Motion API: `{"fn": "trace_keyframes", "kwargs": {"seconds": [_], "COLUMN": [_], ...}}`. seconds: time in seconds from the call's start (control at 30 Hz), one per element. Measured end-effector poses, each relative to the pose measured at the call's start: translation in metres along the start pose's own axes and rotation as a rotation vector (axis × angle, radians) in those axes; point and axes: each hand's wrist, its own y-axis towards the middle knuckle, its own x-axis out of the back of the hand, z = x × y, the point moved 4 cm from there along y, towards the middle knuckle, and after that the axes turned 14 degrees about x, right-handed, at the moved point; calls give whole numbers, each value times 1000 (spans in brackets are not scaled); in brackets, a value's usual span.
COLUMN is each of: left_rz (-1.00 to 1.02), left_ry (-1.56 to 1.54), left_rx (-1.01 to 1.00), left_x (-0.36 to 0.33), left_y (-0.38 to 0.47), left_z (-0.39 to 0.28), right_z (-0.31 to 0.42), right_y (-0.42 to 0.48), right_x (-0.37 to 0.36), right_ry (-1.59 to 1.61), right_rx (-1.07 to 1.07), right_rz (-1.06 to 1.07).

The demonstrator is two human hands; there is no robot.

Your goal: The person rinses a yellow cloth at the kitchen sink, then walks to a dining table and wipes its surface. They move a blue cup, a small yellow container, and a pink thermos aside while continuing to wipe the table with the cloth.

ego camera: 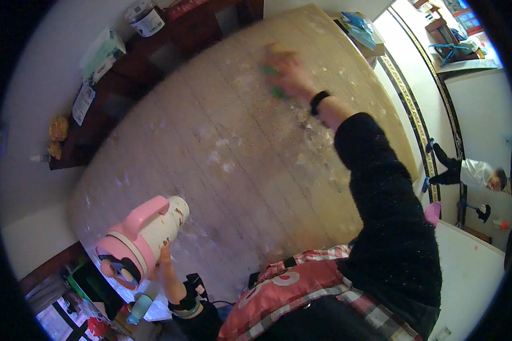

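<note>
My right hand [288, 72] is stretched out over the far part of a large wooden tabletop [239, 111]. It is blurred, with something green and yellow under its fingers, perhaps a sponge or cloth. Wet or whitish patches mark the wood. At the lower left, my left hand [168, 273] is beside a pink and cream thermal jug [158, 232], fingers against its body; the jug leans with its base towards the table's middle. How firmly the fingers close on it is partly hidden.
A dark shelf [166, 55] along the far left side bears a lidded jar [145, 19] and a tissue pack [102, 55]. Blue packets lie in a cardboard box [369, 44] at the far right corner. Another person [465, 170] is on the floor area at right. A blue bottle [141, 307] is at lower left.
</note>
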Motion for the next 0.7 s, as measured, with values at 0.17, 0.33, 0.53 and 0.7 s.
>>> {"fn": "trace_keyframes", "kwargs": {"seconds": [0.17,0.33,0.53,0.7], "left_rz": [-43,-26,-16,-55], "left_ry": [-51,21,79,101], "left_rx": [3,2,-35,-15], "left_x": [11,7,5,8], "left_y": [-4,-2,-2,-7], "left_z": [13,5,-11,-15], "right_z": [-165,-9,232,88], "right_y": [-58,6,20,79], "right_x": [41,30,-1,-28], "right_ry": [-516,36,395,282], "right_rx": [-612,-187,816,535], "right_rz": [193,158,-65,1]}}
